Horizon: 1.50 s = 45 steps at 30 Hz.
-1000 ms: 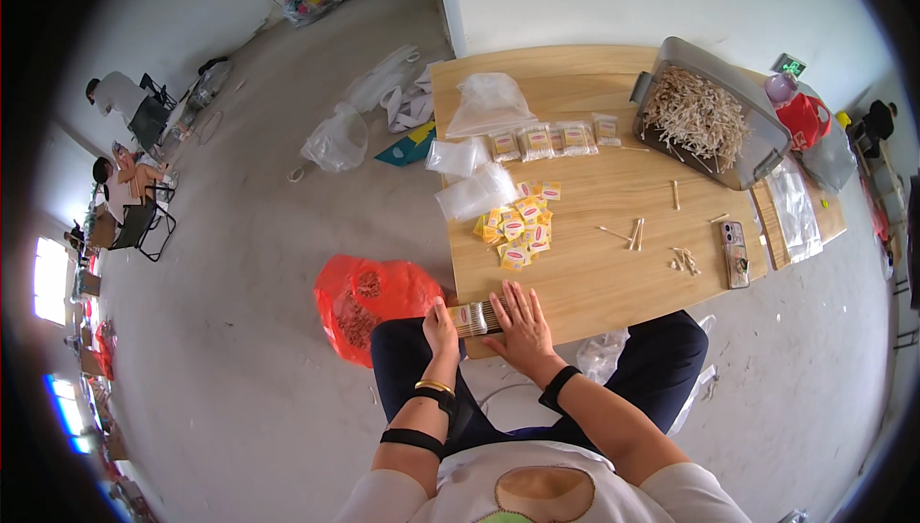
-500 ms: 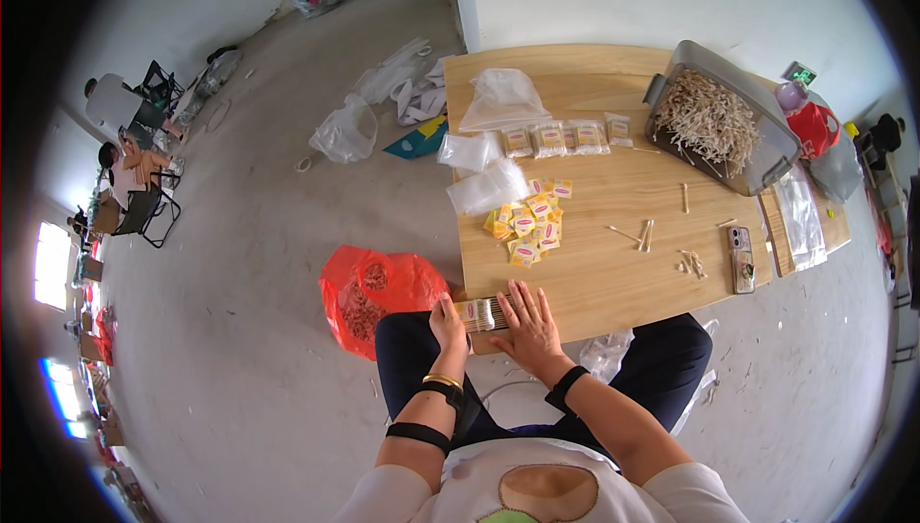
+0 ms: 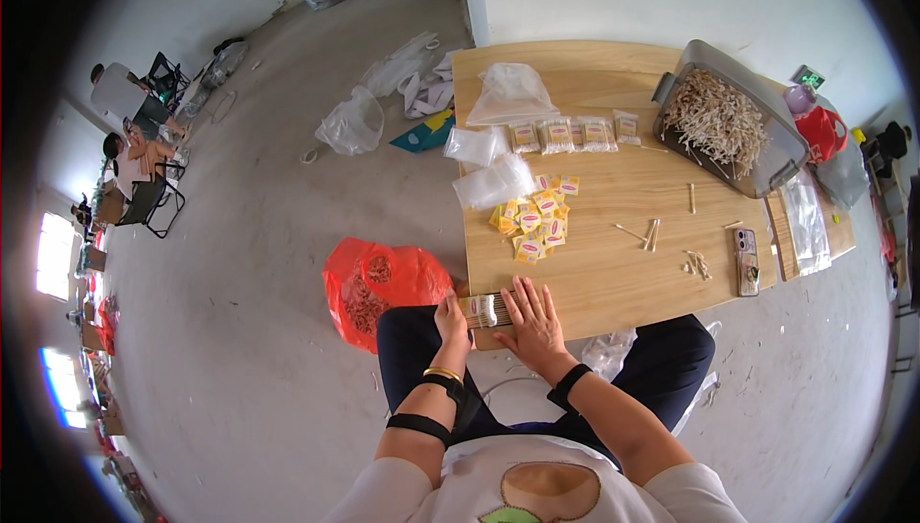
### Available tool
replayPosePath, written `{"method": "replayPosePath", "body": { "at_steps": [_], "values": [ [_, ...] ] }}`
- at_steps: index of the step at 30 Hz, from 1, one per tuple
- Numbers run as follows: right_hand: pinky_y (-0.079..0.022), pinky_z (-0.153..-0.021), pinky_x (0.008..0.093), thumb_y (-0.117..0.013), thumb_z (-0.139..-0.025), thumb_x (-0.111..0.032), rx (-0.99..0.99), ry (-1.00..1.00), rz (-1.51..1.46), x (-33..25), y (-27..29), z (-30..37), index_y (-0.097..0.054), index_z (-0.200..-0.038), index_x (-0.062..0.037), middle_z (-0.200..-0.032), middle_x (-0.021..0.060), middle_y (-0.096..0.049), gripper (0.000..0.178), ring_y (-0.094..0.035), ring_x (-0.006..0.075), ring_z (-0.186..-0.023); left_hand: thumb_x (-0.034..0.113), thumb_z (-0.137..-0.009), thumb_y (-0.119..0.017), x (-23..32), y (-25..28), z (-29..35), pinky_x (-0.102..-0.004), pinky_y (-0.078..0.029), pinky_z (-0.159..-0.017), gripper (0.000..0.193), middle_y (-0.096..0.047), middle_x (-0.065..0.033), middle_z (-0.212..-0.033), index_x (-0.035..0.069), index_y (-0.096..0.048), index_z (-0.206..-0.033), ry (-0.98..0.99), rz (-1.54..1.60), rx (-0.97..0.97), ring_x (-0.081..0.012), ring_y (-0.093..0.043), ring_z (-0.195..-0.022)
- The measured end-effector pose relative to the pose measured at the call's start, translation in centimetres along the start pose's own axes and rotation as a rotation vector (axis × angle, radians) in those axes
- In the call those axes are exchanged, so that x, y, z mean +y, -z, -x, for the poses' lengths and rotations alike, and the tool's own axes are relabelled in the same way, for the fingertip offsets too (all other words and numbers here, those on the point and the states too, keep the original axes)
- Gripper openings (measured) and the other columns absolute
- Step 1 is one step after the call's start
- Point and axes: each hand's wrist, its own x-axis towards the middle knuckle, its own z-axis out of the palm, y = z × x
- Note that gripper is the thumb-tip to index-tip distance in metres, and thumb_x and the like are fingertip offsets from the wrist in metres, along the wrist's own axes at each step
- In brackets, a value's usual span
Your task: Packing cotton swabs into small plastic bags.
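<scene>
At the near left corner of the table (image 3: 613, 303), my left hand (image 3: 453, 320) is closed around the left end of a small packet of cotton swabs (image 3: 481, 310). A yellow and red label and white swab tips show on the packet. Dark parallel lines run from it toward my right hand (image 3: 537, 327), and I cannot make out what they are. My right hand lies flat with its fingers spread, palm down, just right of the packet. Beyond the hands is a pile of yellow label cards (image 3: 533, 221), beside clear plastic bags (image 3: 495, 183).
Filled swab packets (image 3: 557, 136) stand in a row farther back. A tilted grey bin (image 3: 781, 140) holds many loose swabs. Scattered swabs (image 3: 652, 234) and a phone (image 3: 746, 262) lie at the right. Left of the table, a red plastic bag (image 3: 422, 269) rests on the floor.
The whole view has shifted slightly. Both hands stay at the packet, with no clear change in grip.
</scene>
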Motion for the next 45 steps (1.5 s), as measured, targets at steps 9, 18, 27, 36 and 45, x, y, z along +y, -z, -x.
{"method": "replayPosePath", "body": {
  "at_steps": [9, 18, 27, 36, 45],
  "values": [
    [-0.012, -0.126, 0.0506, -0.058, -0.09, -0.062, 0.022, 0.006, 0.056, -0.3, -0.3, -0.3, -0.034, -0.156, -0.0087, -0.166, 0.0161, -0.022, 0.089, -0.017, 0.0299, -0.156, 0.054, -0.104, -0.044, 0.3, 0.4, -0.6, -0.0455, -0.046, -0.063, 0.065, -0.062, -0.0236, -0.072, -0.006, -0.061, -0.086, -0.334, -0.428, 0.075, -0.0354, -0.06, -0.065],
    [-0.01, -0.126, 0.052, -0.055, -0.092, -0.062, -0.001, -0.013, -0.018, -1.1, -0.8, -0.7, -0.028, -0.159, -0.0074, -0.167, 0.0171, -0.018, 0.09, -0.014, 0.031, -0.156, 0.052, -0.105, -0.042, 0.3, 0.3, -0.5, -0.0509, -0.046, -0.065, 0.063, -0.063, -0.0284, -0.078, -0.005, -0.062, -0.087, -0.366, -0.474, 0.138, -0.0473, -0.061, -0.073],
    [-0.009, -0.126, 0.0526, -0.058, -0.093, -0.039, 0.027, -0.034, -0.056, -1.2, -0.6, -0.7, -0.027, -0.159, -0.0072, -0.168, 0.0169, -0.018, 0.08, -0.015, 0.0308, -0.156, 0.052, -0.104, -0.042, 1.3, 0.4, 0.0, -0.0519, -0.046, -0.065, 0.063, -0.063, -0.028, -0.078, -0.005, -0.063, -0.086, -0.396, -0.546, 0.117, -0.0476, -0.062, -0.074],
    [-0.009, -0.125, 0.0551, -0.057, -0.093, -0.042, 0.02, -0.11, 0.062, -1.9, -1.5, -0.9, -0.025, -0.16, -0.0072, -0.167, 0.0181, -0.019, 0.082, -0.014, 0.0315, -0.156, 0.051, -0.105, -0.042, 2.4, -0.3, 1.2, -0.0525, -0.047, -0.068, 0.061, -0.065, -0.0275, -0.082, -0.003, -0.063, -0.087, -0.352, -0.571, 0.16, -0.0473, -0.063, -0.079],
    [-0.009, -0.126, 0.0512, -0.059, -0.093, -0.053, 0.023, -0.05, -0.088, -2.0, -0.9, -0.3, -0.023, -0.158, 0.0015, -0.165, 0.0215, -0.021, 0.092, -0.014, 0.0328, -0.156, 0.051, -0.105, -0.042, 2.6, 0.0, 1.2, -0.0511, -0.049, -0.071, 0.059, -0.068, -0.0257, -0.088, -0.002, -0.065, -0.092, -0.338, -0.602, 0.158, -0.0461, -0.064, -0.082]
  ]
}}
